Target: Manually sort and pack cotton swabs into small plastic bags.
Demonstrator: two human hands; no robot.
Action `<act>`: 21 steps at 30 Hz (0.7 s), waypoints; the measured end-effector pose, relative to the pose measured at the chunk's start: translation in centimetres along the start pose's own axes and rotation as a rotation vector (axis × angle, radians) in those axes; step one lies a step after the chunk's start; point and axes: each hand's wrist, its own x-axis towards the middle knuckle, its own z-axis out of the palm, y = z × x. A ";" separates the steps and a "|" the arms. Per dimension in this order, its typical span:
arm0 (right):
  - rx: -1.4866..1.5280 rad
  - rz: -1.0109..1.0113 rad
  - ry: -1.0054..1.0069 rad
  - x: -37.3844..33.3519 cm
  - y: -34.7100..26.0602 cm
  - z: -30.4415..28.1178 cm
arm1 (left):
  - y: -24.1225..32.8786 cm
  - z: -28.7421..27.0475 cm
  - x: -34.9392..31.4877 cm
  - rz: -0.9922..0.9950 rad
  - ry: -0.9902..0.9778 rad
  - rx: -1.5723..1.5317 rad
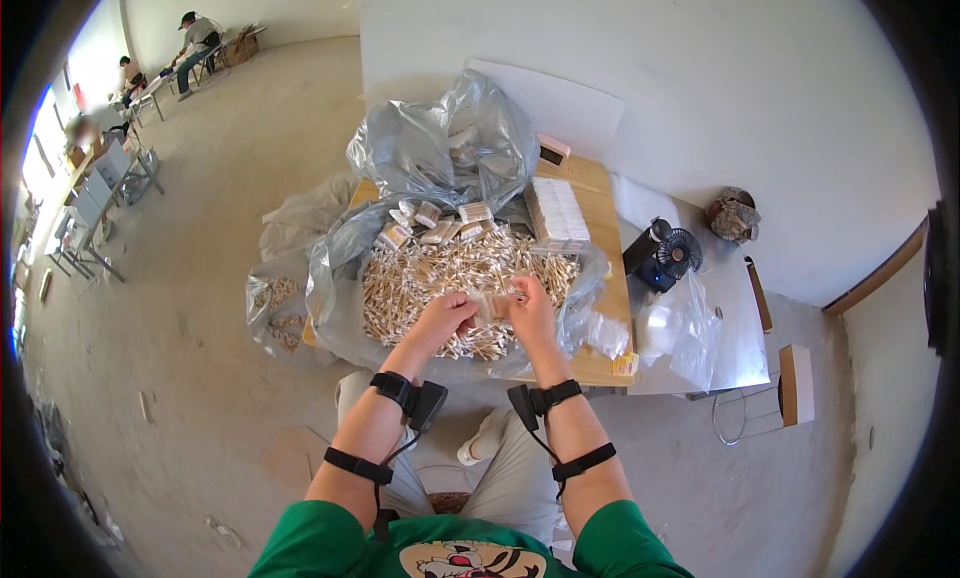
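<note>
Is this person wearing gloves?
No, the left hand and right hand are both bare, above the loose cotton swabs.

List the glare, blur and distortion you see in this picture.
Head view: windows at far left blown out to white; grey plastic bag beyond the cotton swabs glinting; wooden strip at right bowed; corners dark; a small patch at left blurred.

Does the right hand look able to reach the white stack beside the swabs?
Probably yes: only loose swabs and grey plastic seem to lie between the right hand and the white stack. That hand appears to grip a small clear packet, though, so it would likely need freeing first.
</note>
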 end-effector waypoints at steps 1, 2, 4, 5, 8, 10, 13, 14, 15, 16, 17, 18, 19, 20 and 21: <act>-0.078 -0.092 -0.027 -0.6 -1.0 -0.1 | 0.0 0.4 -0.2 0.000 -0.002 0.005; -0.157 -0.182 -0.055 -1.2 -1.9 -0.1 | -0.1 0.7 -0.5 0.032 0.050 -0.018; -0.066 -0.044 -0.111 -2.8 -4.2 0.3 | -0.5 1.5 -0.7 0.060 0.096 -0.045; -0.006 -0.067 -0.146 -3.3 -4.7 0.4 | -0.7 1.8 -0.7 0.140 0.142 0.044; 0.070 -0.140 -0.185 -4.5 -5.9 0.2 | -1.3 1.7 -1.2 0.241 0.182 0.183; 0.092 -0.096 -0.171 -4.8 -6.3 0.1 | -0.1 2.5 -2.1 0.213 0.227 0.265; 0.043 -0.052 -0.218 -5.2 -5.7 0.1 | -0.9 2.8 -2.7 0.312 0.268 0.357; -0.028 -0.063 -0.215 -5.3 -5.7 0.1 | -1.1 2.7 -2.9 0.373 0.290 0.451; -0.135 -0.128 -0.198 -5.1 -5.7 -0.2 | -0.5 2.9 -3.4 0.387 0.271 0.515; -0.132 -0.128 -0.215 -5.3 -5.6 -0.4 | -0.7 3.0 -3.6 0.377 0.285 0.511; -0.113 -0.088 -0.225 -5.5 -5.4 -0.7 | -0.9 3.1 -3.8 0.430 0.265 0.561; -0.094 -0.049 -0.232 -5.7 -5.4 -0.8 | -0.9 3.2 -4.1 0.485 0.242 0.613; -0.091 -0.048 -0.245 -5.8 -5.4 -0.8 | -0.9 3.2 -4.3 0.471 0.216 0.598; -0.124 -0.087 -0.240 -5.9 -5.3 -0.8 | -0.9 3.2 -4.5 0.463 0.225 0.597; -0.157 -0.124 -0.229 -6.0 -5.3 -0.9 | -1.0 3.2 -4.7 0.482 0.228 0.594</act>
